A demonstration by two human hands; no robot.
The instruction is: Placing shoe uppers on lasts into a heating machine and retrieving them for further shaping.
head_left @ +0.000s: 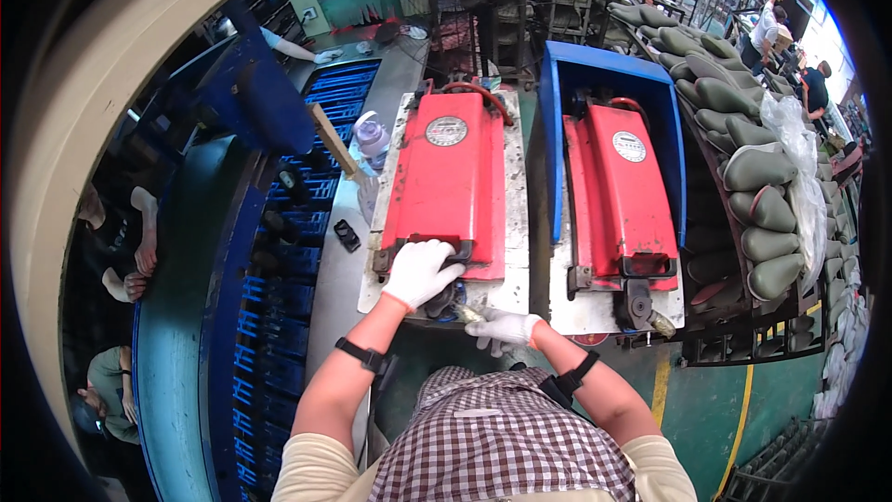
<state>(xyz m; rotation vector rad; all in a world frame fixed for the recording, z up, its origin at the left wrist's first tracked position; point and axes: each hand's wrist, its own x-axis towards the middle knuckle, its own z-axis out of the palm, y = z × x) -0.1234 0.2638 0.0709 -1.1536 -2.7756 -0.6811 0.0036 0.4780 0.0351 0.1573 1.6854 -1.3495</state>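
Observation:
My left hand (pixel 420 273), in a white glove, is closed over the black handle (pixel 460 250) at the near end of a red metal cover (pixel 441 181). A round plate sits on top of that cover, which rests on a pale, worn base plate (pixel 516 223). My right hand (pixel 503 328), also gloved in white, is at the front edge, its fingers curled at the wrapped grip (pixel 467 313) of a lever. Its fingertips are partly hidden. To the right stands a second red cover (pixel 627 191) of the same kind, with its own wrapped lever grip (pixel 662 323).
A blue metal hood (pixel 613 60) surrounds the right unit. Left are a conveyor (pixel 190 316), a small black object (pixel 347 235) and a clear plastic jug (pixel 371 138). Racks of green-grey shoe-shaped pieces (pixel 762 223) line the right. Co-workers (pixel 116 390) are at the far left and back right.

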